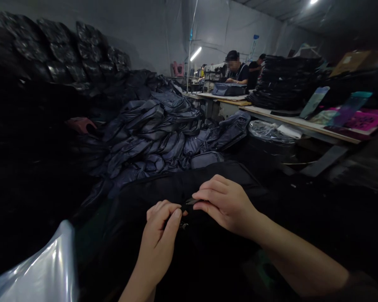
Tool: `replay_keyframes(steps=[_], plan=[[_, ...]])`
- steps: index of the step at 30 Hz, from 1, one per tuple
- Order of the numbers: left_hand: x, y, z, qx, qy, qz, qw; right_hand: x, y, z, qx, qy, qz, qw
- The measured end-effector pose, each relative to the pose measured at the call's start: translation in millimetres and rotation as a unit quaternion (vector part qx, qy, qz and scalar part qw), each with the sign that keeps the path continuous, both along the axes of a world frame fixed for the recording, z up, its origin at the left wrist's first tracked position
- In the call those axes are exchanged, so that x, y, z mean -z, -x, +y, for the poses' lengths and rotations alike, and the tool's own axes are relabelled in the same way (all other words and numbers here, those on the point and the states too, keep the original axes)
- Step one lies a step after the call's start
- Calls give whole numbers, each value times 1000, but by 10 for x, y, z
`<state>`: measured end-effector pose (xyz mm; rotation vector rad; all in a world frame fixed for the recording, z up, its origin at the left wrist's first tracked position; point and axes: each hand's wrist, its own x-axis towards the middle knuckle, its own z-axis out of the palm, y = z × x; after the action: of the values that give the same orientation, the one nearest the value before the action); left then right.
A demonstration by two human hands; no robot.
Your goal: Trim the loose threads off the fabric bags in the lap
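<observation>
Zipper pull (190, 201) pinched by right hand (225, 205), curled left hand (159, 239) beside, black fabric (208, 184) below, workshop (214, 37) beyond

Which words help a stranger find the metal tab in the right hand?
Start at the big heap of dark blue bags. Below it, two hands hold black cloth; the tab pokes from the right hand toward the left hand. It is longer and brighter than the small metal bit just below it.
</observation>
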<state>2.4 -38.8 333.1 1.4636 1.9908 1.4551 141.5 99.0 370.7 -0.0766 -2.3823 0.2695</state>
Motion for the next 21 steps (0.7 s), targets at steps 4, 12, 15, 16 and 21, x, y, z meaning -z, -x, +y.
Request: replay_keyframes(steps=[4,12,15,16,21], plan=[[-9,4,-7,4,-2,-4,1000,12,24,-13,-8,-3,-5,1000],[-25,7,9,-3,6,-7,1000,5,-15,-16,64,81,84,991],[-30,8,0,-4,8,-7,1000,-2,-17,-33,28,55,20,998],[-31,8,-4,-4,10,-5,1000,0,-9,-41,17,43,4,999],[-16,23,-7,-1,16,0,1000,7,31,-59,16,37,10,999]])
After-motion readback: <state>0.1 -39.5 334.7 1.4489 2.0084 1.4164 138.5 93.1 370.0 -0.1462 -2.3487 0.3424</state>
